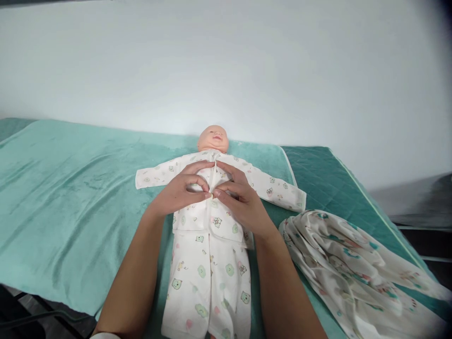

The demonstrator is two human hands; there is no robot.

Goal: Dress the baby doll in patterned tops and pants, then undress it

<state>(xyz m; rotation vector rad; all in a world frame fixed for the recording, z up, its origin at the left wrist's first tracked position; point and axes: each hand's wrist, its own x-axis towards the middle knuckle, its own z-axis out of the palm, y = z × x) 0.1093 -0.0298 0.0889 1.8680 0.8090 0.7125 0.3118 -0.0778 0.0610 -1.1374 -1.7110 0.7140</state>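
Note:
A baby doll (213, 138) lies on its back, its head toward the wall. It wears a white long-sleeved top (192, 216) and matching trousers (201, 292), both printed with small green animals. Over the chest, my left hand (185, 186) pinches one front edge of the top between thumb and fingers. My right hand (238, 193) pinches the facing edge, and the fingertips of both hands meet at the front opening. A small fastening may sit between them, but the fingers mostly cover it. Both sleeves stretch out to the sides.
A crumpled white printed cloth (339, 263) lies at the right. Beneath the doll spreads a light green blanket (77, 197), over a darker green quilted cover (318, 183). A pale wall (226, 61) rises behind. Dark frame parts and a cable (45, 313) show at the lower left.

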